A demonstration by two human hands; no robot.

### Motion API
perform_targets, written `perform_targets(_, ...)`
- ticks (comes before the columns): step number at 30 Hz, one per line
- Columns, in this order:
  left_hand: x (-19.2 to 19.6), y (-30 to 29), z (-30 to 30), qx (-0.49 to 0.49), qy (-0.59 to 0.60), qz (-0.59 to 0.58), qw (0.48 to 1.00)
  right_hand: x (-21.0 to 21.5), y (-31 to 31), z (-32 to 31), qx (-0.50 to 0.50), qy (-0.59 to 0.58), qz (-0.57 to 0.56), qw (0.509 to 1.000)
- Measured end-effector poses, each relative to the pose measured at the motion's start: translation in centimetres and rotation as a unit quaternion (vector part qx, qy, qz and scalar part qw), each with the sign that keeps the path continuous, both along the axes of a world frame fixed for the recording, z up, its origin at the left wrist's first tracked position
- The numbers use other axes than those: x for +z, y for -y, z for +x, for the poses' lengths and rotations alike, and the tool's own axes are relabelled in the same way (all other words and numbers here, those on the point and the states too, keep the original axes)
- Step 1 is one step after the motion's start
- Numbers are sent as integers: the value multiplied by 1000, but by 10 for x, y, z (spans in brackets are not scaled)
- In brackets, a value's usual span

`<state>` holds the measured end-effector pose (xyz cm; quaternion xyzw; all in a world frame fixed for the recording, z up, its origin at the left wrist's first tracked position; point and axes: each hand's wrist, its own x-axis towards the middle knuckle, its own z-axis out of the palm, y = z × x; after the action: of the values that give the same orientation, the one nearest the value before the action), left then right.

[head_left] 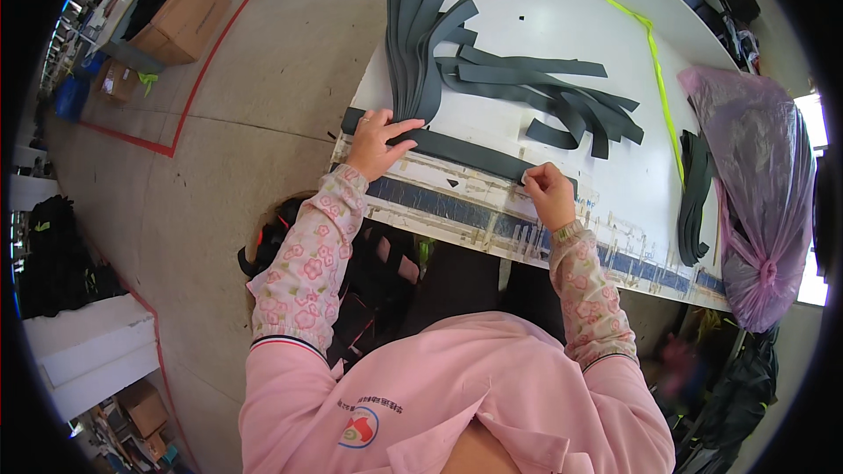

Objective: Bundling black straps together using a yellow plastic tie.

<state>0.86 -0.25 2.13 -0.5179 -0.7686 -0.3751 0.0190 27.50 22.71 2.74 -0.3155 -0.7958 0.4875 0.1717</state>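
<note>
A dark grey-green fabric strip (470,152) lies flat along the near edge of the white table (527,0). My left hand (378,145) rests on its left part with the fingers apart. Just beyond those fingers, a fanned bundle of similar strips (406,48) stretches away from me. At the strip's right end, my right hand (553,195) is closed in a pinch; a pale speck shows at the fingertips, too small to name. Several loose strips (562,92) lie tangled farther off, toward the middle of the table.
A bright yellow-green band (654,57) runs down the table's right side, near another bunch of dark strips (694,197). A tied pinkish plastic bag (760,175) bulges at the right edge. Worn tape (439,202) lines the near edge. A cardboard box (183,17) stands far left.
</note>
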Motion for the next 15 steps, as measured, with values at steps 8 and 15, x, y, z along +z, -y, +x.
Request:
perform_targets(8, -1, -1, 1, 1, -6, -16, 1000, 1, 6, -4, 15, 55, 132, 990)
perform_targets(15, -1, -1, 0, 6, -12, -17, 1000, 29, -1, -10, -26, -7, -35, 999)
